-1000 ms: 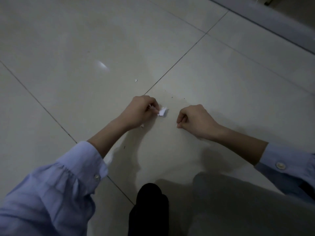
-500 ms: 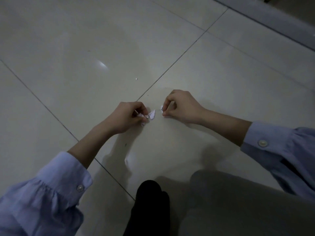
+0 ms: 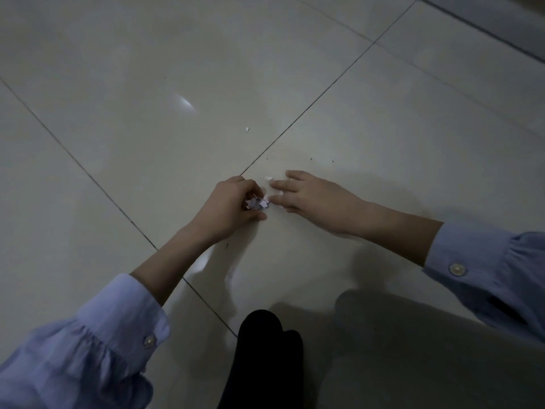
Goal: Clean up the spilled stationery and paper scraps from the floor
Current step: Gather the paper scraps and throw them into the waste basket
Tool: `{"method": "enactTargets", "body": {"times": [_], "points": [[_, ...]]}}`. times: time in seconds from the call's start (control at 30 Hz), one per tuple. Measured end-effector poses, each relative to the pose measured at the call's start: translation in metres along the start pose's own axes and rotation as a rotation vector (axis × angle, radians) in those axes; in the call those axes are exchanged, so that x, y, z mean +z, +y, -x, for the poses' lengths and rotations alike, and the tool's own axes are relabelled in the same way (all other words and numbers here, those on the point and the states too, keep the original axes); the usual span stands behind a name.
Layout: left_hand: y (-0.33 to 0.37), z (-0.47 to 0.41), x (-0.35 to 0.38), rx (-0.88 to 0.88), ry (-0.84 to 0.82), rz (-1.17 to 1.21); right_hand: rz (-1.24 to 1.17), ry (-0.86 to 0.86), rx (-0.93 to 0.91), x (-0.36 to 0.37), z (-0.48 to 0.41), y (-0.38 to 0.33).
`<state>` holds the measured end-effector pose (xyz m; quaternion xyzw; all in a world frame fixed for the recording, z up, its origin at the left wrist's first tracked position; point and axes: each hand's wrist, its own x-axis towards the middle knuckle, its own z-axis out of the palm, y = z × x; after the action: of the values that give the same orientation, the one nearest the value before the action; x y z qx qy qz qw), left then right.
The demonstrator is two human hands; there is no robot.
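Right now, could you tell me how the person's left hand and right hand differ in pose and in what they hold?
The left hand is curled shut around a small bunch of paper scraps; the right hand is open, fingers spread flat, gripping nothing. The left hand is tipped on its side, whereas the right hand lies palm down near a white scrap on the floor. Both wear light blue buttoned cuffs.

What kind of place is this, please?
Probably an indoor room, dimly lit: a glossy tiled floor with dark grout lines, and what may be a baseboard at the far edge. The room type is unclear.
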<state>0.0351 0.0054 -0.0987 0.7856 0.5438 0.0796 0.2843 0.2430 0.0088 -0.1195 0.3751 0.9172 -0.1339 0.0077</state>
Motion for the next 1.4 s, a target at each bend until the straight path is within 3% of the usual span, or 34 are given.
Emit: {"method": "enactTargets", "body": {"times": [0.27, 0.53, 0.8, 1.0, 1.1, 1.27, 1.4], "points": [[0.007, -0.002, 0.007, -0.015, 0.044, -0.002, -0.091, 0.207, -0.06, 0.008, 0.013, 0.003], [0.016, -0.005, 0.013, -0.007, 0.046, 0.005, -0.066, 0.215, -0.03, 0.0, 0.019, 0.007], [0.02, -0.008, 0.012, -0.026, 0.026, -0.067, -0.144, 0.03, 0.228, -0.017, 0.013, -0.002], [0.029, -0.01, 0.008, -0.014, 0.061, 0.015, -0.63, 0.166, 0.579, -0.032, 0.018, 0.006], [0.033, -0.012, 0.011, -0.002, 0.023, 0.02, -0.761, 0.187, 0.707, -0.038, 0.024, 0.014], [0.041, -0.016, 0.019, -0.025, -0.001, -0.028, -0.887, 0.213, 0.789, -0.04, 0.025, 0.021], [0.044, -0.017, 0.024, 0.011, -0.019, -0.114, -0.757, 0.147, 0.693, -0.043, 0.023, 0.018]]}}
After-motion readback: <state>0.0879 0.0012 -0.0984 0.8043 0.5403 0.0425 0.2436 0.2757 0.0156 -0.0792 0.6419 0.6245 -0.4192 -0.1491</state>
